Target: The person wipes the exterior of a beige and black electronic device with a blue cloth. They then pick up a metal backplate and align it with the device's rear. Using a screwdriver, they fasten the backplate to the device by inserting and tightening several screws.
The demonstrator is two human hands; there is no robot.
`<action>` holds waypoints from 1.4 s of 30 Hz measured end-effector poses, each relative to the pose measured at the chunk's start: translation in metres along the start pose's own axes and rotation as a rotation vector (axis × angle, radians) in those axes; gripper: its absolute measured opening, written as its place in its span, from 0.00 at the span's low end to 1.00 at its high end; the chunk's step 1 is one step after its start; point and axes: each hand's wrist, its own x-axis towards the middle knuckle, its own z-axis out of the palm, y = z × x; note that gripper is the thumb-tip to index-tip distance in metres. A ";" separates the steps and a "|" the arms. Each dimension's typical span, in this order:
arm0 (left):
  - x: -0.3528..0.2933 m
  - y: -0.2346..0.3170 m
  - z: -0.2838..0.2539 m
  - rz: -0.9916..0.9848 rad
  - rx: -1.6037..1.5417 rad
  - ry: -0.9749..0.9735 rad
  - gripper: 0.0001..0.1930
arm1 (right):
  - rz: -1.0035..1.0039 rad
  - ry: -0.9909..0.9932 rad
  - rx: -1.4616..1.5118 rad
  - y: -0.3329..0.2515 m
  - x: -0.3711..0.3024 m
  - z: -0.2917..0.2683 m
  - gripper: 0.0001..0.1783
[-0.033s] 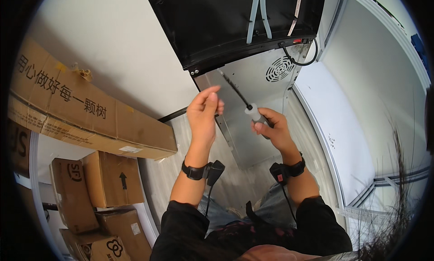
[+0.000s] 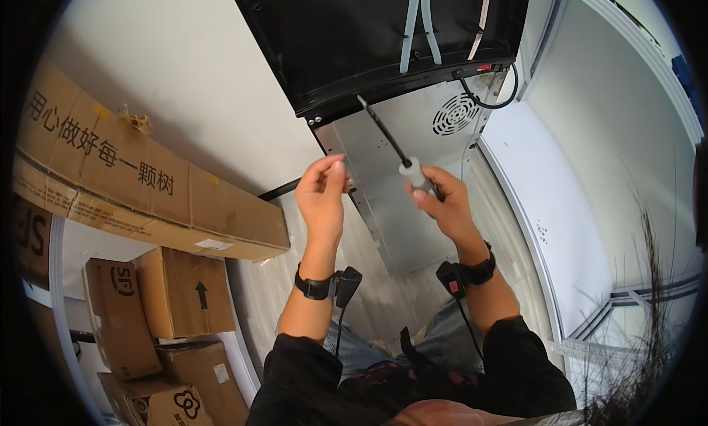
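In my right hand (image 2: 447, 203) is a screwdriver (image 2: 412, 172) with a grey handle, the fingers wrapped round it. Its long dark shaft slants up and to the left, and the tip shows near the lower edge of a black machine housing (image 2: 354, 42). My left hand (image 2: 322, 190) is beside the left edge of the grey metal panel (image 2: 402, 219), its thumb and fingertips drawn together. Whatever those fingers may hold is too small or hidden to make out. Both wrists wear black straps with small black boxes.
A long cardboard box (image 2: 147, 171) leans along the left wall, with several smaller cartons (image 2: 193, 293) stacked below. A black power cable (image 2: 509, 94) loops from the machine near a round vent (image 2: 455, 115). At the right runs a white ledge (image 2: 538, 197) beside a metal frame.
My left hand has drawn back slightly down and left, its forefinger now more bent. The screwdriver has shifted a little up and left with my right hand.
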 end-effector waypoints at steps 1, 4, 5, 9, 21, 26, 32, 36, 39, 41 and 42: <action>-0.007 -0.012 -0.010 0.013 0.080 0.068 0.10 | -0.096 0.041 -0.087 -0.005 0.012 0.006 0.20; -0.021 -0.050 -0.021 0.025 0.239 0.199 0.09 | -0.400 0.118 -0.206 -0.009 0.039 0.012 0.17; -0.027 -0.062 -0.025 0.020 0.278 0.211 0.08 | -0.505 0.126 -0.205 -0.008 0.046 0.015 0.16; -0.043 -0.097 -0.036 -0.094 0.331 0.165 0.10 | -0.637 0.105 -0.331 -0.002 0.061 0.019 0.14; -0.059 -0.155 -0.017 -0.145 0.518 0.218 0.14 | -0.642 0.006 -0.358 0.003 0.066 0.015 0.14; -0.055 -0.172 -0.020 0.022 0.697 0.353 0.14 | -0.662 -0.010 -0.296 0.002 0.068 0.019 0.14; -0.063 -0.185 -0.020 -0.250 0.541 0.348 0.13 | -0.670 -0.024 -0.287 0.006 0.068 0.018 0.14; -0.057 -0.182 -0.026 -0.342 0.611 0.269 0.13 | -0.652 -0.034 -0.312 0.005 0.067 0.013 0.14; -0.054 -0.181 -0.034 -0.312 0.565 0.284 0.12 | -0.661 -0.040 -0.297 0.002 0.068 0.016 0.14; -0.054 -0.178 -0.032 -0.319 0.505 0.291 0.11 | -0.658 -0.041 -0.298 0.000 0.068 0.016 0.14; -0.053 -0.174 -0.029 -0.328 0.505 0.290 0.10 | -0.654 -0.037 -0.299 0.001 0.068 0.014 0.14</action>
